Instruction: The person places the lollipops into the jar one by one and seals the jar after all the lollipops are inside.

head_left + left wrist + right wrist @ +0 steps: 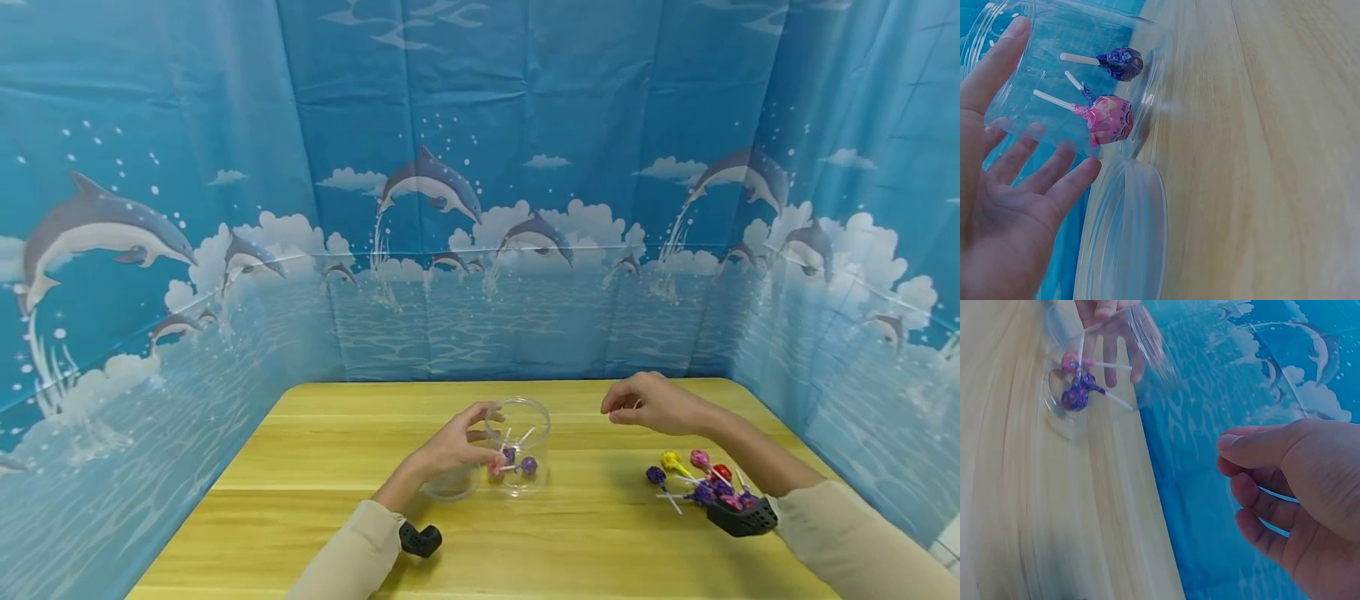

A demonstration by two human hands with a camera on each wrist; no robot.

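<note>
A jar (518, 446) is standing near the middle of the counter (315, 467), with a few lollipops (517, 461) lying inside it at the bottom. The left hand (454, 447) is resting against the jar's left side, and a lid (452, 483) is lying on the counter just left of the jar, under that hand. The right hand (651, 403) is hanging above the counter, to the right of the jar and apart from it. A heap of lollipops (701, 481) is lying on the counter further right, nearer the front edge, beneath the right forearm. A backdrop (480, 192) is standing behind the counter and along both sides.
</note>
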